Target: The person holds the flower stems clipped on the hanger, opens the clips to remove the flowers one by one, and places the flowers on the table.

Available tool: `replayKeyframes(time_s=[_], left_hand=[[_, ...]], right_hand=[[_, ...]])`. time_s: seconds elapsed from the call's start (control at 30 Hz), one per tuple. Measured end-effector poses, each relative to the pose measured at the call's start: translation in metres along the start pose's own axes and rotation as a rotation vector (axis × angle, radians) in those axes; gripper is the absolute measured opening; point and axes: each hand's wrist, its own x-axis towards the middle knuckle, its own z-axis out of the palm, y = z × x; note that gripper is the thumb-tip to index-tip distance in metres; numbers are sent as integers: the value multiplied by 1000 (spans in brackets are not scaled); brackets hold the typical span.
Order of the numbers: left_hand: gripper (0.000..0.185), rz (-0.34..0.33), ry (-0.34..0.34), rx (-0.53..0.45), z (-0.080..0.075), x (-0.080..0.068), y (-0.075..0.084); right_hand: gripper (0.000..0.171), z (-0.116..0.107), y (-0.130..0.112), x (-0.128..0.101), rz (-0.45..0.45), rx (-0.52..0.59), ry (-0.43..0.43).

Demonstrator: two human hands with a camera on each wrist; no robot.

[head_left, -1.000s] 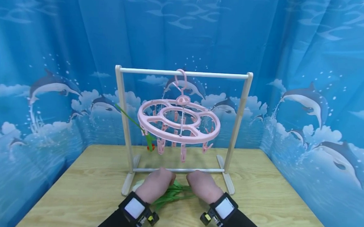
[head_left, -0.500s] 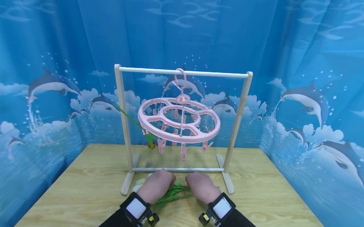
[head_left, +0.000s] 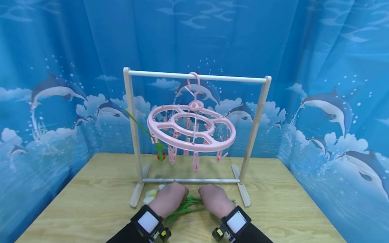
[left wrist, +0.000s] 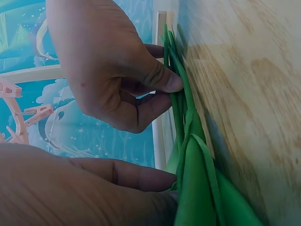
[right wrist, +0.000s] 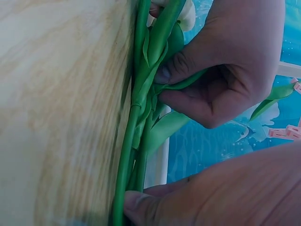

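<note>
- On the wooden table (head_left: 92, 203), at about 6 o'clock from the drying rack (head_left: 196, 77), lies a bunch of artificial flowers (head_left: 185, 206) with green stems and leaves, flat on the wood between the two hands.
- Left hand (head_left: 168, 198): it sits at the 9 o'clock end of the bunch, where pale flower heads (head_left: 150, 195) show just past the knuckles. In the right wrist view its fingers (right wrist: 186, 66) are curled and pinch the leaves and stems against the thumb, so the greenery runs between fingertips and table.
- Right hand (head_left: 213, 199): it sits at the 3 o'clock end of the bunch. In the left wrist view its fingers (left wrist: 162, 80) are bent, with thumb and fingertips closing on the thin stems; the stems pass just under the fingertips, pressed close to the table.
- Both hands lie knuckles-up, near each other but apart, with green leaves showing in the gap.
- Behind the hands, at 12 o'clock, the rack's lower bar (head_left: 192, 180) runs just beyond the fingertips.
- A pink clip hanger (head_left: 191, 130) hangs by its hook from the rack's top bar, slightly tilted.
- At the hanger's 8 o'clock edge, one clipped flower (head_left: 160, 154) hangs head down, its green stem slanting up towards 10 o'clock.
- A blue dolphin curtain (head_left: 327, 104) encloses the table.
</note>
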Motion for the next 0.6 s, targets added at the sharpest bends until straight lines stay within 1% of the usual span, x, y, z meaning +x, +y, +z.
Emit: replayKeyframes(time_s=[0.1,0.2,0.33,0.5,0.6], left_hand=[[35,42,36,68,0,2,0],[32,50,49,101,-1,3,0],[30,47,42,127,-2,4,1],[30,82,42,182,-1,1,2],[30,91,37,193,1,-1,2]], right_hand=[[18,-1,0,1,17,1,2],[18,-2,-1,1,24,-8,20],[18,-3,-2,0,31,-12,47],[16,-2,-2,-1,41,-17,30],[20,0,-1,-2,32,-9,28]])
